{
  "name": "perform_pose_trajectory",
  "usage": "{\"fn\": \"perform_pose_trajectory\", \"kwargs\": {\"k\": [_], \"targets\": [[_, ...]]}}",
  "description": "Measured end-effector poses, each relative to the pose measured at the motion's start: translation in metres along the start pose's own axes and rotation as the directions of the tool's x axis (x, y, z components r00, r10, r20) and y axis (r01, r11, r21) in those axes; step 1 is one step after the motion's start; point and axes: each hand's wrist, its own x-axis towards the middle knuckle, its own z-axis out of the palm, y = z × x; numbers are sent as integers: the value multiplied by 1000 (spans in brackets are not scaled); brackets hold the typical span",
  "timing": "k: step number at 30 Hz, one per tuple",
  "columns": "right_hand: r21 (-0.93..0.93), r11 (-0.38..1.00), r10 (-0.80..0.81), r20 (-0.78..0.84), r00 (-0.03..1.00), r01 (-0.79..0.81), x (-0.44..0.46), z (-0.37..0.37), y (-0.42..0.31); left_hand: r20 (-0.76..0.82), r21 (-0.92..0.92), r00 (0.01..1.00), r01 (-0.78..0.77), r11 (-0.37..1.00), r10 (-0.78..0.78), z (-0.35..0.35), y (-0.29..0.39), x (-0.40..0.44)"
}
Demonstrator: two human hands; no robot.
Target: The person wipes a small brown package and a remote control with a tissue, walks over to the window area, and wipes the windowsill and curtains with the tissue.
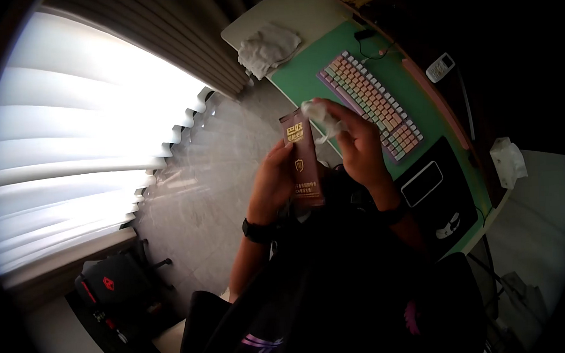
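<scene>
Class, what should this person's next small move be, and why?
Probably draw the right hand, with its crumpled white piece, away from the packet: in this view the piece overlaps the packet's top end, while the left hand holds the packet lower down.

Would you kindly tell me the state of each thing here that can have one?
Packet: held in left hand; opened or sealed, unclear
White piece: crumpled, pinched in right hand
Cloth: crumpled
Phone: flat, screen dark
Blind: lowered, backlit
Curtain: gathered aside
Keyboard: powered or not, unclear
Mouse: likewise unclear
</scene>
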Motion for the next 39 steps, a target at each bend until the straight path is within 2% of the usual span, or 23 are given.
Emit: {"fn": "perform_pose_trajectory", "kwargs": {"k": [2, 3, 6, 9, 11, 13, 14, 15, 17, 19, 20, 21, 22, 23, 24, 25, 26, 30, 31, 32, 35, 36, 39], "targets": [[-191, 975, -86, 140, 986, 112, -1, 9, -4, 64, -114, 998, -16, 993, 24, 12, -2, 1], [-281, 944, -124, 188, 974, 174, -2, 14, -2, 36, -114, 999, -18, 993, 23, 9, -3, 2], [-414, 894, -51, 291, 955, 174, -9, 18, 4, -42, -107, 999, -31, 994, 27, -9, -8, 6], [-395, 889, -29, 452, 891, 229, -11, 14, 4, -49, -182, 997, 48, 982, -58, -19, -3, 8], [-332, 916, -16, 528, 849, 224, -15, 15, 0, 26, -221, 999, 30, 975, -25, -25, -2, 8], [-319, 937, 26, 471, 882, 143, -16, 22, -3, 130, -279, 991, 21, 960, 16, -19, -1, 7], [-296, 951, 45, 423, 905, 91, -15, 24, -3, 74, -231, 997, 18, 973, 0, -18, -2, 7], [-268, 962, 64, 373, 926, 41, -13, 26, -2, -64, -144, 997, 26, 989, -36, 0, 0, 3], [-229, 973, 64, 301, 951, 6, -10, 30, 2, 16, -62, 1000, 6, 998, -5, 8, -9, 4], [-210, 977, 16, 252, 968, 38, -9, 34, 10, 62, 197, 996, -67, 978, 56, 7, -16, 15], [-251, 965, -3, 302, 953, 83, -9, 34, 11, -37, -177, 996, 71, 982, -79, 17, -13, 10], [-249, 958, -48, 354, 934, 143, -10, 33, 15, -17, -77, 999, 43, 996, -44, 8, -12, 10], [-247, 948, -87, 405, 910, 200, -12, 32, 22, 90, 497, 984, -179, 849, 154, -3, -10, 8], [-243, 936, -123, 453, 883, 255, -12, 30, 27, 137, 608, 973, -230, 760, 186, -11, -9, 9], [-177, 955, -122, 490, 863, 236, -8, 26, 22, 183, 703, 959, -281, 653, 216, -19, -9, 9], [-178, 952, -122, 523, 843, 248, -6, 23, 18, 121, 357, 985, -158, 921, 122, -4, -1, 8], [-177, 949, -122, 557, 822, 260, -5, 20, 15, 57, -69, 998, -23, 997, 27, 11, 8, 8], [-108, 965, -118, 629, 768, 237, -8, 13, 17, 146, 39, 989, -38, 999, 32, 6, 12, 13], [-90, 971, -110, 657, 746, 223, -9, 9, 15, 263, 72, 964, -63, 995, 42, -9, 14, 26], [-84, 958, -162, 629, 760, 274, -12, 8, 14, 227, 102, 973, -68, 992, 43, -22, 12, 28], [-61, 978, -121, 607, 785, 198, -22, 5, 24, 82, 118, 994, -76, 990, 66, -14, 14, 33], [-49, 973, -161, 559, 814, 226, -23, 4, 24, 27, 109, 997, -81, 991, 78, -13, 13, 34], [-25, 984, -130, 573, 809, 176, -22, -10, 17, -45, 69, 998, -50, 996, 53, -22, 15, 40]]}}
